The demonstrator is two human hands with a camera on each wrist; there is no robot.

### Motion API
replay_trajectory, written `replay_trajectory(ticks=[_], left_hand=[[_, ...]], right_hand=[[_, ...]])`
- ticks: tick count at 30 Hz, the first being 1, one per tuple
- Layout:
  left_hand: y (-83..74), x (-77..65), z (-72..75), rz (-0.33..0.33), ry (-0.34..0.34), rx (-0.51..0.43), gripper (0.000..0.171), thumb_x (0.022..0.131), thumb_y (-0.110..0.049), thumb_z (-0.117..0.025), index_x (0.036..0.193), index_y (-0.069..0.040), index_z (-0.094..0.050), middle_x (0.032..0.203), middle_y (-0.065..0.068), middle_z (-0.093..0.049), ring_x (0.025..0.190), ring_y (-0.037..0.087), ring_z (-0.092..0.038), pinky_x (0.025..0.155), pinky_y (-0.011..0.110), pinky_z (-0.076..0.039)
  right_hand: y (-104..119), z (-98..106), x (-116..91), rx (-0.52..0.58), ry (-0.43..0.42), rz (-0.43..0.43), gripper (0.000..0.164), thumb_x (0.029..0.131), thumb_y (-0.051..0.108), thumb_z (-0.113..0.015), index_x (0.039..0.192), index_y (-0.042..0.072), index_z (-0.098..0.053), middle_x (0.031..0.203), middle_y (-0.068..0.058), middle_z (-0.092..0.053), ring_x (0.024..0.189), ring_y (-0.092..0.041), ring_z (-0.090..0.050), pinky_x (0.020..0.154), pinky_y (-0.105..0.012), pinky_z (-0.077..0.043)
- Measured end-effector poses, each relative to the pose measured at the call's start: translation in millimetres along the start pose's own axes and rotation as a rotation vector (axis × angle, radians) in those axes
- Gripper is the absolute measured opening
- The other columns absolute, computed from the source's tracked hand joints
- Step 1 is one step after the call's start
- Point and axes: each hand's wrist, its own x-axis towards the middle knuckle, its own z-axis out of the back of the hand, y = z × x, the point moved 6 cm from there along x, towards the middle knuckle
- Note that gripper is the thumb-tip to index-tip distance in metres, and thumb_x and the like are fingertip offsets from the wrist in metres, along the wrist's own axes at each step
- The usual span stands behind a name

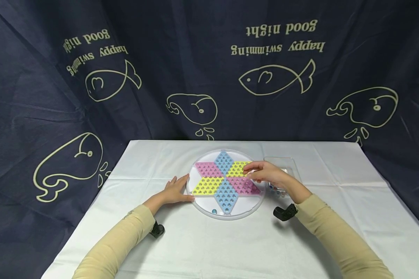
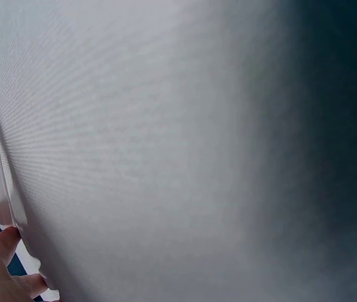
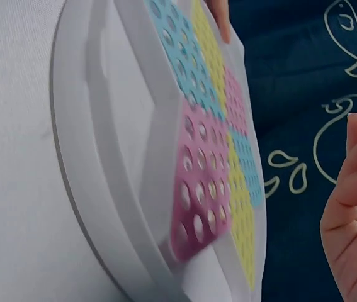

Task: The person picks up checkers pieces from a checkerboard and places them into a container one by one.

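A round white Chinese checkers board [image 1: 202,207] lies on the table, with a star of pink, yellow and blue sections full of holes. Glassy marbles appear to sit in the holes. My left hand [image 1: 175,191] rests at the board's left rim with fingers spread; the left wrist view shows only part of it. Over the right side of the board hovers my right hand [image 1: 268,173], near the yellow and pink sections. Its fingers are bent, with a gap between index finger and thumb, and no marble shows there. One teal marble [image 1: 214,211] lies in the front rim.
A clear plastic box [image 1: 295,170] stands right of the board, partly behind the right hand, with several coloured marbles [image 1: 278,190] at its near end. White cloth [image 1: 209,248] covers the table. A dark printed curtain [image 1: 209,50] hangs behind its far edge.
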Motion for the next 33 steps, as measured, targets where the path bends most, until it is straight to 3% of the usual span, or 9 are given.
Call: replay_trajectory(ticks=[7, 18, 24, 33], left_hand=[[-0.5, 0.5, -0.7, 0.003, 0.004, -0.006, 0.099, 0.077, -0.051, -0.066, 0.147, -0.005, -0.014, 0.151, 0.016, -0.017, 0.136, 0.047, -0.003, 0.108, 0.061, 0.0], [-0.7, -0.3, -0.3, -0.002, 0.004, -0.007, 0.099, 0.076, -0.051, -0.067, 0.147, -0.005, -0.013, 0.152, 0.015, -0.017, 0.136, 0.047, -0.002, 0.108, 0.061, 0.001], [0.3, 0.3, -1.1, -0.002, 0.006, -0.011, 0.1, 0.076, -0.051, -0.067, 0.147, -0.006, -0.013, 0.152, 0.015, -0.017, 0.136, 0.047, -0.002, 0.108, 0.061, 0.002], [-1.4, -1.2, 1.4, -0.005, 0.003, -0.024, 0.099, 0.076, -0.05, -0.067, 0.147, -0.005, -0.014, 0.151, 0.016, -0.017, 0.135, 0.049, -0.002, 0.107, 0.062, 0.001]], right_hand=[[-2.5, -21.2, 10.2, -0.003, 0.05, 0.0, 0.046, 0.082, 0.011, -0.064, 0.122, -0.01, -0.05, 0.111, -0.013, -0.062, 0.074, -0.005, -0.053, 0.064, -0.022, -0.046], [3.6, -59.4, 18.3, -0.031, 0.199, 0.052, 0.046, 0.082, 0.009, -0.065, 0.12, -0.012, -0.051, 0.115, -0.026, -0.058, 0.076, -0.006, -0.057, 0.067, -0.018, -0.05], [2.1, -79.5, 22.4, -0.152, 0.255, 0.061, 0.041, 0.08, 0.01, -0.066, 0.118, -0.004, -0.057, 0.108, -0.017, -0.063, 0.059, -0.006, -0.046, 0.052, -0.019, -0.04], [2.5, -99.0, 26.2, -0.324, 0.291, 0.085, 0.031, 0.078, 0.012, -0.069, 0.108, 0.006, -0.065, 0.098, -0.001, -0.066, 0.058, -0.008, -0.045, 0.052, -0.02, -0.041]])
